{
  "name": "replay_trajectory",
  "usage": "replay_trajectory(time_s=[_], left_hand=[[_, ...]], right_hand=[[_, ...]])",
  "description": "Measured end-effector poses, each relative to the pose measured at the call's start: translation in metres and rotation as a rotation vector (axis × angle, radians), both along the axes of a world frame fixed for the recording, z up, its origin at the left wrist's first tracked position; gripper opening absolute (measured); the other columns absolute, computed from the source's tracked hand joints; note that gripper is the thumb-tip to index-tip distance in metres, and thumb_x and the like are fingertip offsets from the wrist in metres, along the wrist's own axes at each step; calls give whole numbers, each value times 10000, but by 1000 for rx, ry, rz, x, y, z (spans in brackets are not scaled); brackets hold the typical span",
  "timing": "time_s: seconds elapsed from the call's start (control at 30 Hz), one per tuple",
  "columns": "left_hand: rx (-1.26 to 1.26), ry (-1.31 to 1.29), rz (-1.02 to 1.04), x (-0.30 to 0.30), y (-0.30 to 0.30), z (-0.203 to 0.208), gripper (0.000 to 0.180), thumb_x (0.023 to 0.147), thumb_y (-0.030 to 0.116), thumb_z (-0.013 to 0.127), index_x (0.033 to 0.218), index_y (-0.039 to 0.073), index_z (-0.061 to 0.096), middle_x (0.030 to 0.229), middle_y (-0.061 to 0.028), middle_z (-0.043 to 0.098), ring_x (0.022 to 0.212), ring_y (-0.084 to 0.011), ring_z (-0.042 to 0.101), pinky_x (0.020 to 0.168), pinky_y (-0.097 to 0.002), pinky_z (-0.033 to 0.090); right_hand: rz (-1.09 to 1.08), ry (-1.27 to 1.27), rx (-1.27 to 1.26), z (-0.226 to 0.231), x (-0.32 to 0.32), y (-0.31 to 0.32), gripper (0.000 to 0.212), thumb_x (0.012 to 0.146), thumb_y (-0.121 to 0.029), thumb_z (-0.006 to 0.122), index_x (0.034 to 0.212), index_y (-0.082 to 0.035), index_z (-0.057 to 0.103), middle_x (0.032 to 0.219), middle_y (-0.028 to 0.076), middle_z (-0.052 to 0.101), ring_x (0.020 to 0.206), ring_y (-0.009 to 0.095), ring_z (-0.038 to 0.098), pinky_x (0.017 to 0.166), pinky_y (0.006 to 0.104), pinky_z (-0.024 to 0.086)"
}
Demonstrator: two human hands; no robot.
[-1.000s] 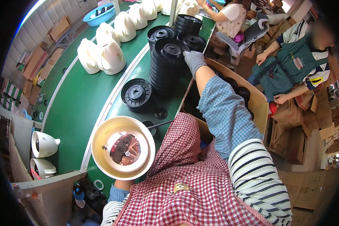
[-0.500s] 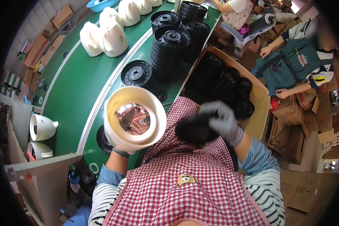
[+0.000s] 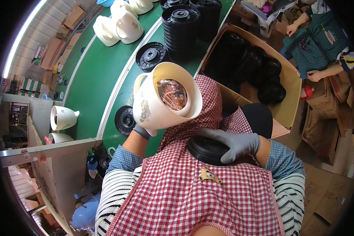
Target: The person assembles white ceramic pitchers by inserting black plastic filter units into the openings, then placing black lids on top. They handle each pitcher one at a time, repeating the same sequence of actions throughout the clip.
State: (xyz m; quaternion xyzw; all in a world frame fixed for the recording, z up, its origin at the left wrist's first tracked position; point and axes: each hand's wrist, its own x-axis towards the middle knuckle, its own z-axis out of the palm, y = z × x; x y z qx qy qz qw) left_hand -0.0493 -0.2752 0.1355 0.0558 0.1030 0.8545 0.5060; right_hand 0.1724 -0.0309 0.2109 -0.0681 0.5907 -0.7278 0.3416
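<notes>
My left hand [image 3: 142, 131], in a grey glove, is closed on a cream kettle body [image 3: 147, 100], mostly hidden below it. The body is tilted, its wide opening facing me. Inside, a pale ring surrounds a shiny, mirror-like metal surface [image 3: 172, 94]. A printed pattern marks the outer wall. In my gloved right hand [image 3: 242, 144] is a black round ribbed plastic base [image 3: 206, 151], held low against my checked apron, thumb and fingers around its edge. The two pieces are apart.
Ahead stand tall stacks of black bases [image 3: 181, 33] on the green conveyor [image 3: 86, 82]. Single bases lie nearer [image 3: 150, 56]. Cream kettle bodies [image 3: 128, 29] stand farther back. A cardboard box [image 3: 289, 100] of black parts is at right; another person's hand [image 3: 314, 75] shows beyond.
My right hand has brought the black base left and down against my apron. My left hand has moved the kettle body right and up, tilting it. The whole view has shifted too.
</notes>
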Motion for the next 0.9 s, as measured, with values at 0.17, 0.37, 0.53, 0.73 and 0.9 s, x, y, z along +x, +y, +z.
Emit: replay_trajectory(time_s=[0.17, 0.37, 0.53, 0.73, 0.9], left_hand=[[-53, 87, -9, 2, 1, 9, 558, 1025, 295, 531, 1533, 109, 397, 1509, -144, 487, 1233, -315, 597, 984, -445, 556], [-115, 101, -160, 19, 29, 9, 551, 1035, 290, 523, 1537, 108, 386, 1510, -148, 487, 1259, -311, 584, 1001, -447, 546], [-116, -1, -221, 35, 45, -6, 546, 1043, 285, 516, 1540, 106, 377, 1512, -151, 486, 1281, -307, 574, 1016, -449, 538], [-120, -85, -243, 44, 59, -14, 539, 1054, 279, 507, 1544, 105, 367, 1514, -155, 485, 1307, -303, 561, 1033, -451, 529], [-137, -88, -233, 44, 66, -14, 534, 1062, 274, 500, 1547, 103, 358, 1515, -158, 484, 1329, -299, 551, 1048, -453, 521]], right_hand=[[-529, 377, -309, -5, 19, 22, 1234, 714, -622, 818, 1607, -47, 189, 1581, 223, 341, 1492, 322, 309, 1227, 444, 243], [-831, 846, -52, -14, -26, 26, 1120, 759, -628, 776, 1581, -45, 288, 1622, 218, 255, 1499, 370, 288, 1216, 475, 260], [-846, 932, 165, -27, -27, 29, 1124, 673, -652, 814, 1526, -38, 416, 1624, 234, 232, 1493, 421, 281, 1203, 507, 282], [-792, 1001, 385, -22, -14, 38, 1096, 646, -661, 830, 1501, -75, 475, 1629, 245, 202, 1490, 452, 265, 1194, 530, 296], [-790, 1058, 378, -27, -12, 40, 1057, 639, -672, 825, 1484, -116, 517, 1623, 242, 231, 1494, 455, 251, 1205, 558, 249]])
